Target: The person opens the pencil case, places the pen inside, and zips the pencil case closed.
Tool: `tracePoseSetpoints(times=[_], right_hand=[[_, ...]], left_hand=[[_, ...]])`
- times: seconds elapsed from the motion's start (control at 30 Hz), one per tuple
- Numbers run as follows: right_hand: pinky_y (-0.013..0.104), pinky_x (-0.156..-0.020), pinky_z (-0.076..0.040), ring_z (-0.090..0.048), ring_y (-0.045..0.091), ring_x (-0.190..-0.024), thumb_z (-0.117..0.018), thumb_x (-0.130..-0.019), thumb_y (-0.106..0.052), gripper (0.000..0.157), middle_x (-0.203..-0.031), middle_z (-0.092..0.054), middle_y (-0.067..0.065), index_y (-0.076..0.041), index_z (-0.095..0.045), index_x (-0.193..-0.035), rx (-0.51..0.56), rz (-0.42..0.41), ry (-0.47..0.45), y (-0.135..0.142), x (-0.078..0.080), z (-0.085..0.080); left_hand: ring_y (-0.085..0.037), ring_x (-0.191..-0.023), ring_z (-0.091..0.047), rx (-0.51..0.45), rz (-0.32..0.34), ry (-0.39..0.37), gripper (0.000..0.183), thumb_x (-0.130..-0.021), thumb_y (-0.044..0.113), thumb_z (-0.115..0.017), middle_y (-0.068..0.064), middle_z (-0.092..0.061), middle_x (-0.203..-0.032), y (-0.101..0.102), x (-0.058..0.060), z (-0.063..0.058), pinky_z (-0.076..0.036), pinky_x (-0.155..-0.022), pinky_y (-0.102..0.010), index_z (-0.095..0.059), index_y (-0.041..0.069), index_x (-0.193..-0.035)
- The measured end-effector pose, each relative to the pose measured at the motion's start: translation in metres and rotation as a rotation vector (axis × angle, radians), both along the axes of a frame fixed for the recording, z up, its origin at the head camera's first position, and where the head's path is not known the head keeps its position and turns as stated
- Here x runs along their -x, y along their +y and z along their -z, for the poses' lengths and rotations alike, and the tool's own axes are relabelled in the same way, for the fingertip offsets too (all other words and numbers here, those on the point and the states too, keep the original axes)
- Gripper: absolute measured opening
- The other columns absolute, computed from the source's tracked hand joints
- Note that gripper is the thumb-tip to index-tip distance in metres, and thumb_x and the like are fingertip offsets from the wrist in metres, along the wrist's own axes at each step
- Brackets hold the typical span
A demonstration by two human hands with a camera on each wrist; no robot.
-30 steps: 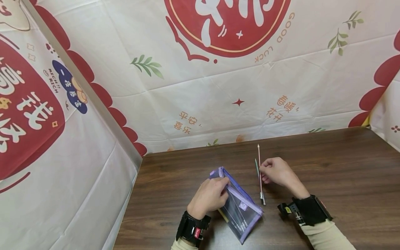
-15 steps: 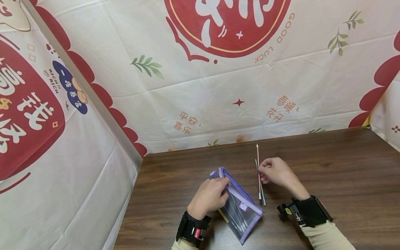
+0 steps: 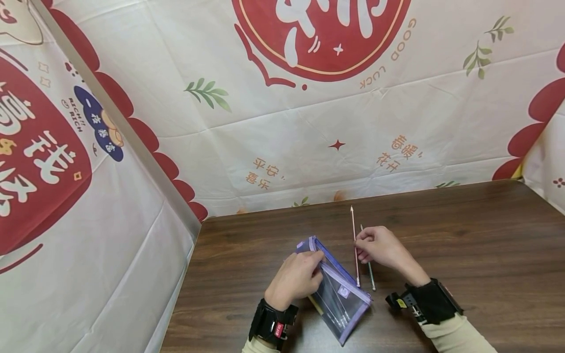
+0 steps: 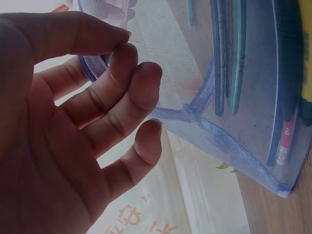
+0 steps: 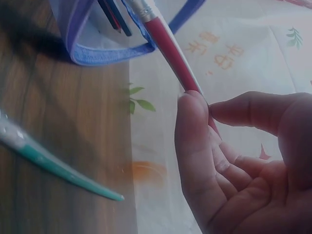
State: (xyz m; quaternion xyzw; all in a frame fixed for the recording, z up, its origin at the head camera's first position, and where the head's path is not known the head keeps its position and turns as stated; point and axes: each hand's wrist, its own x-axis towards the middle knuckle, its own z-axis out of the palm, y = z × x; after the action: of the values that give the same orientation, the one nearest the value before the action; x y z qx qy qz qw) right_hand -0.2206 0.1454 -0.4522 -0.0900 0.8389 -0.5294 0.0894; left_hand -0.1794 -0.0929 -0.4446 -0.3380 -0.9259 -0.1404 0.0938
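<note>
My left hand (image 3: 295, 278) pinches the edge of a see-through mesh pencil case (image 3: 363, 308) with purple trim. The case's mouth gapes, and several pencils (image 4: 236, 63) show through the mesh in the left wrist view. With thumb and forefinger, my right hand (image 3: 383, 249) pinches a red pencil (image 5: 170, 51). Its silvery end points at the case's mouth in the right wrist view, and in the head view this end is just beside the case's right edge. A green pencil (image 3: 372, 277) lies on the table below my right hand, apart from the case.
Under everything is a dark wooden table (image 3: 476, 235). A printed white cloth (image 3: 300, 122) hangs behind its far edge, and another cloth-covered panel (image 3: 115, 245) stands along the left side. Something yellow (image 4: 307, 53) lies at the case's side.
My right hand has carried the red pencil leftward, away from the green pencil and towards the case. The left hand, the case and the green pencil have stayed in place.
</note>
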Motion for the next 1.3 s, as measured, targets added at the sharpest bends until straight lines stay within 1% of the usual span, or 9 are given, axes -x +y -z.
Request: tracePoseSetpoints(times=[0.23, 0.4, 0.6, 0.8, 0.97, 1.1, 1.3], right_hand=[[0.044, -0.058, -0.058, -0.066, 0.023, -0.058, -0.055, -0.089, -0.005, 0.019, -0.07, -0.07, 0.014, 0.013, -0.061, -0.093, 0.01, -0.02, 0.011, -0.006, -0.002, 0.002], [0.045, -0.06, -0.058, -0.066, 0.024, -0.06, -0.055, -0.09, -0.005, 0.019, -0.072, -0.069, 0.015, 0.013, -0.06, -0.094, 0.035, -0.046, -0.006, -0.009, -0.003, 0.003], [0.044, -0.059, -0.058, -0.066, 0.026, -0.061, -0.054, -0.09, -0.004, 0.019, -0.073, -0.068, 0.015, 0.014, -0.06, -0.095, 0.066, -0.086, -0.014, -0.011, -0.004, 0.005], [0.045, -0.057, -0.058, -0.065, 0.025, -0.059, -0.055, -0.09, -0.005, 0.02, -0.071, -0.067, 0.015, 0.014, -0.059, -0.095, 0.095, -0.121, -0.043, -0.014, -0.005, 0.005], [0.045, -0.057, -0.058, -0.065, 0.027, -0.059, -0.055, -0.089, -0.005, 0.021, -0.069, -0.066, 0.016, 0.015, -0.058, -0.095, 0.11, -0.142, -0.06, -0.017, -0.007, 0.005], [0.046, -0.057, -0.058, -0.065, 0.028, -0.059, -0.055, -0.089, -0.005, 0.02, -0.068, -0.065, 0.016, 0.014, -0.058, -0.095, 0.113, -0.147, -0.063, -0.018, -0.007, 0.006], [0.046, -0.057, -0.058, -0.065, 0.025, -0.058, -0.055, -0.089, -0.005, 0.018, -0.069, -0.065, 0.015, 0.012, -0.059, -0.094, 0.095, -0.156, -0.074, -0.02, -0.008, 0.007]], left_hand=[[-0.004, -0.051, -0.039, 0.005, -0.006, -0.011, 0.021, -0.076, 0.012, -0.062, 0.009, -0.042, -0.062, 0.0, 0.0, -0.001, -0.028, -0.042, -0.016, -0.042, 0.019, -0.073], [-0.004, -0.051, -0.04, 0.008, -0.01, -0.02, 0.021, -0.076, 0.012, -0.062, 0.009, -0.042, -0.062, 0.0, 0.0, -0.001, -0.029, -0.042, -0.016, -0.042, 0.019, -0.073], [-0.004, -0.051, -0.04, 0.004, -0.006, -0.012, 0.021, -0.076, 0.012, -0.062, 0.009, -0.042, -0.063, 0.0, 0.0, -0.001, -0.029, -0.042, -0.016, -0.042, 0.019, -0.073], [-0.004, -0.051, -0.04, -0.001, -0.005, -0.016, 0.022, -0.076, 0.012, -0.062, 0.01, -0.043, -0.063, 0.0, 0.0, -0.001, -0.029, -0.042, -0.016, -0.042, 0.02, -0.072], [-0.004, -0.051, -0.039, 0.002, -0.006, -0.021, 0.021, -0.077, 0.012, -0.062, 0.009, -0.042, -0.063, 0.0, 0.0, -0.001, -0.029, -0.042, -0.015, -0.042, 0.019, -0.073], [-0.004, -0.051, -0.039, 0.0, -0.004, -0.026, 0.021, -0.077, 0.012, -0.062, 0.009, -0.042, -0.063, 0.0, 0.0, -0.001, -0.028, -0.042, -0.015, -0.043, 0.019, -0.073], [-0.003, -0.051, -0.04, 0.001, -0.005, -0.032, 0.021, -0.077, 0.012, -0.062, 0.009, -0.043, -0.063, 0.0, 0.0, 0.0, -0.03, -0.042, -0.015, -0.043, 0.02, -0.074]])
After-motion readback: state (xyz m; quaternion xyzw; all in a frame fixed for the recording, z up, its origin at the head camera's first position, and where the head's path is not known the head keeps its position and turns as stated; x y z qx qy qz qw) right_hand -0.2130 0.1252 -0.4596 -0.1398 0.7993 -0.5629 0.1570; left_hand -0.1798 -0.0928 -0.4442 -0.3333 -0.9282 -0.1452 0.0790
